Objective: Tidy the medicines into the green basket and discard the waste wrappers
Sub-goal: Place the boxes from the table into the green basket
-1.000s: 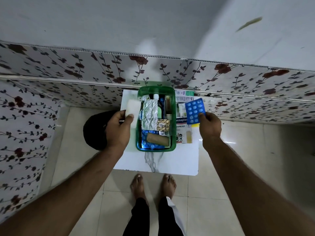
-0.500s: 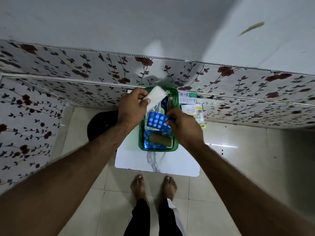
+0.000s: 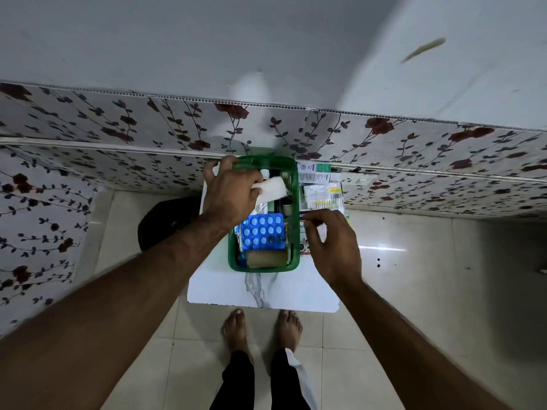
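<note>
The green basket (image 3: 293, 232) stands on a small white marble-patterned table (image 3: 260, 291). Inside it lie a blue blister strip (image 3: 262, 230) and a brown roll (image 3: 266, 258). My left hand (image 3: 231, 193) is above the basket's far half, pinching a white pad (image 3: 273, 187) between thumb and fingers. My right hand (image 3: 331, 244) hovers just right of the basket, fingers spread, over a plaster box (image 3: 303, 232) on the table. Medicine packets (image 3: 322, 196) and a white-green box (image 3: 313, 173) lie to the right of the basket.
A black round object (image 3: 165, 226) sits on the floor left of the table. A floral-patterned wall panel (image 3: 414, 149) runs right behind the table. My bare feet (image 3: 260, 327) stand on the tiled floor at the table's near edge.
My right hand carried the blue blister strip from the right into the basket, let it go and drew back to the right. My left hand brought the white pad over the basket.
</note>
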